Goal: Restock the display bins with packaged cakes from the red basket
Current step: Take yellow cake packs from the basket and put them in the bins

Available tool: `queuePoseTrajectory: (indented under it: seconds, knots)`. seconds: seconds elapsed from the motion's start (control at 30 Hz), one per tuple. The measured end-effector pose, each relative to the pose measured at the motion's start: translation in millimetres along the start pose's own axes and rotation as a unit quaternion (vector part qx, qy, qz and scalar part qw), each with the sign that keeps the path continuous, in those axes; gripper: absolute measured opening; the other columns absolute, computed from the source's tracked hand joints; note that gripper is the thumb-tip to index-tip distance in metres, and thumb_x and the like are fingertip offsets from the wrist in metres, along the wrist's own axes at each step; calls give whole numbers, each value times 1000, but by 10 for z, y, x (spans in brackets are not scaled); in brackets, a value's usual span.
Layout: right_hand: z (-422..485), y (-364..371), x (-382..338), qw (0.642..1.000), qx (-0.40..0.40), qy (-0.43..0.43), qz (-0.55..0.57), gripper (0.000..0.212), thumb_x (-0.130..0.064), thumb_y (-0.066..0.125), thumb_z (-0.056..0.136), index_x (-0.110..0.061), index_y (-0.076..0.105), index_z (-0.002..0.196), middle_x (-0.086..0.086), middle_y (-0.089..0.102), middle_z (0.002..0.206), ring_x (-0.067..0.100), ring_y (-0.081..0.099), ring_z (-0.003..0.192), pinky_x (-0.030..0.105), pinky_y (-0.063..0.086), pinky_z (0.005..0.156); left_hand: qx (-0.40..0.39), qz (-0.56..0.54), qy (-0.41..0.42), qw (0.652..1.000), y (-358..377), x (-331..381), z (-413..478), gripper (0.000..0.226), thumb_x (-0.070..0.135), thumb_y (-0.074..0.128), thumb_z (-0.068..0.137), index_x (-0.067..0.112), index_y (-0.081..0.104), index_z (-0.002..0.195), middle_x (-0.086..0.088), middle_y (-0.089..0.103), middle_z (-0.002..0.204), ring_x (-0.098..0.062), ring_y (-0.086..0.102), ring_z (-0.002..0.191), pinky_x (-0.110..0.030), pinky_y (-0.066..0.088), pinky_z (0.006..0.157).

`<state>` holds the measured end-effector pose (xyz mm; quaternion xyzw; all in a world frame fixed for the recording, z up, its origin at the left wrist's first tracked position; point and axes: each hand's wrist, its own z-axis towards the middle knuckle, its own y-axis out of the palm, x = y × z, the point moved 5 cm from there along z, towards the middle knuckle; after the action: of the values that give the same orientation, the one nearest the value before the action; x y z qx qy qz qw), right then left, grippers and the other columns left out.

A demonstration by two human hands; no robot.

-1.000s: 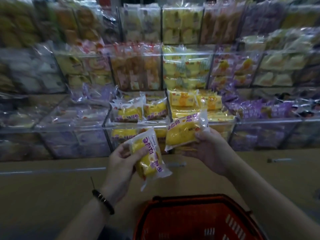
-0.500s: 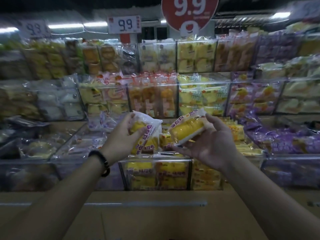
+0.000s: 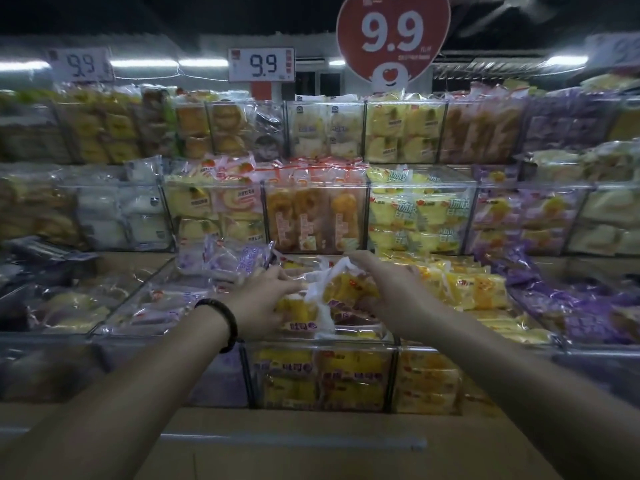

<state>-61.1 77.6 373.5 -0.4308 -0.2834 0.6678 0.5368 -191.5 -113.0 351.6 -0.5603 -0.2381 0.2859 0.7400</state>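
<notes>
Both hands reach into the clear front bin (image 3: 322, 375), the landmark here. Left hand (image 3: 266, 299) w/ a dark bead bracelet (image 3: 225, 320) on the wrist has its fingers (image 3: 287, 284) closed on a yellow packaged cake (image 3: 298, 310) at the bin's top; right hand (image 3: 391, 296) has its fingers clenched on a second yellow cake pack (image 3: 349, 287), touching the first, both just above the stock already in the bin. Crinkled white wrapper ends stick up between the two hands & hide part of the packs. Red basket not in view. Left of the bin: a bin of pale purple-print packs (image 3: 235, 265), piled high & leaning toward the left hand. Right of the bin: a bin of yellow-orange packs (image 3: 478, 289), then purple packs (image 3: 571, 306) further right. Behind & above the bin: a tier w/ orange-labelled cakes (image 3: 311, 216) & yellow-green packs (image 3: 415, 216), then a top tier of more clear bins. Above that, 9.9 price cards (image 3: 261, 64) & a red heart-shaped 9.9 sign (image 3: 393, 36). Below the bin: a plain tan shelf front (image 3: 311, 445). Store is dim, strip lights at the back; edges of the view blurred.
</notes>
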Motion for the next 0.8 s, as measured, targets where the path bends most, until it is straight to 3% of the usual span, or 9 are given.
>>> queuePoseTrajectory:
  seconds: [0.07, 0.13, 0.23, 0.37, 0.47, 0.53, 0.63, 0.7, 0.8]
  knots:
    - [83, 65, -67, 995, -33, -33, -85, 80, 2, 61, 94, -40, 29, 155, -8, 44, 160, 22, 35, 150, 50, 24, 121, 2, -4, 0, 1000, 20, -25, -10, 47, 34, 62, 100, 45, 50, 143, 11, 42, 136, -26, 36, 139, -55, 26, 119]
    - [176, 125, -93, 983, -71, -50, -163, 83, 3, 60, 91, -38, 31, 157, -2, 38, 163, 26, 33, 152, 54, 19, 125, 25, -8, 0, 1000, 5, -16, -28, 57, 30, 61, 100, 40, 40, 153, 8, 45, 141, -24, 39, 140, -53, 28, 119]
    - [280, 269, -50, 965, -115, -25, -234, 83, -2, 66, 90, -34, 33, 158, 8, 39, 160, 31, 34, 151, 55, 24, 124, 84, -39, -6, 996, -13, 2, -85, 59, 23, 64, 99, 37, 38, 150, 10, 53, 146, -18, 48, 139, -51, 26, 121]
    - [324, 551, -12, 952, -177, 15, -248, 89, -12, 64, 91, -21, 15, 165, 21, 22, 165, 41, 14, 157, 58, 17, 127, 105, 14, 17, 994, 107, 59, -167, 43, 26, 60, 101, 39, 48, 140, 11, 46, 147, -18, 37, 143, -47, 21, 124]
    - [330, 538, 36, 969, -203, 46, -131, 105, -35, 67, 88, -28, -2, 167, 15, 6, 170, 42, 1, 159, 59, 16, 126, 154, 64, 12, 986, 132, 55, -232, 44, 34, 60, 101, 39, 51, 145, 4, 45, 148, -25, 36, 142, -48, 25, 121]
    - [319, 412, 18, 985, -154, 44, -65, 98, -43, 74, 87, -29, 15, 164, 7, 14, 168, 36, 15, 156, 55, 33, 121, 178, 75, 25, 981, 154, 70, -264, 45, 34, 55, 104, 38, 48, 148, 5, 51, 143, -24, 43, 135, -46, 29, 117]
    - [267, 326, -47, 995, -37, 5, -92, 55, -46, 79, 86, -32, 55, 133, -3, 51, 137, 23, 52, 125, 40, 55, 93, 188, 65, 32, 979, 210, 99, -246, 52, 32, 50, 107, 41, 34, 155, 7, 59, 133, -23, 51, 126, -45, 36, 113]
    - [208, 378, -68, 996, 5, 8, -87, 42, -47, 80, 85, -35, 62, 120, -9, 61, 123, 20, 58, 114, 39, 57, 84, 195, 67, 23, 978, 233, 131, -200, 54, 30, 50, 107, 48, 29, 154, 7, 61, 130, -23, 53, 124, -45, 38, 112]
    - [174, 441, -80, 996, 26, 26, -76, 43, -42, 80, 87, -31, 66, 127, -9, 64, 128, 18, 58, 118, 38, 58, 88, 171, 88, 4, 981, 273, 188, -122, 65, 18, 49, 106, 54, 26, 155, 4, 57, 132, -25, 48, 124, -44, 35, 114]
